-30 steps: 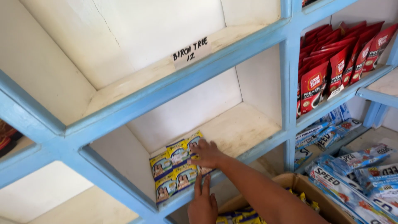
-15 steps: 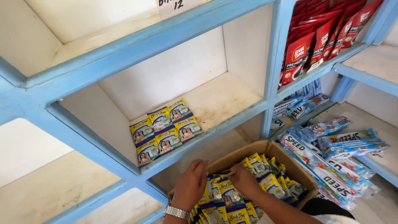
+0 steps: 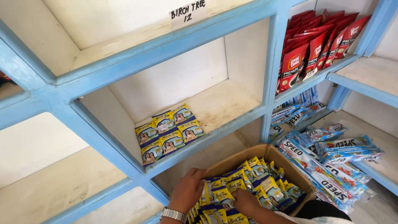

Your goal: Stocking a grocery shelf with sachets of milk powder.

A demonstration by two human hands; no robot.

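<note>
two hands work at the bottom edge of the view, both down in a brown cardboard box (image 3: 265,154) packed with yellow-and-blue sachets (image 3: 265,182). left hand (image 3: 188,191), a metal wristwatch (image 3: 174,214) on its wrist, lies knuckles up at the box's left side, fingers curled over the ends of the upright sachets; whether they actually pinch one, cannot tell. right hand (image 3: 244,201) sits just beside it toward the middle of the box, fingers bent down among the packs and mostly hidden; its grip cannot be told either. the sachets stand on edge in tight rows and fill the box nearly to its rim. right of the box, in a low shelf compartment, a loose heap of blue-and-white packets (image 3: 331,153) lies flat, some overlapping and reaching past the shelf edge. above the box, in the middle compartment of the light blue shelf frame (image 3: 103,143), six more sachets of the same yellow-and-blue kind (image 3: 169,132) lie flat in two rows at the front left corner, touching one another; the remaining board of that compartment is bare white. further up right, red pouches (image 3: 315,45) stand upright in a close row. a handwritten paper label (image 3: 188,11) is stuck on the rail of the top shelf.
</note>
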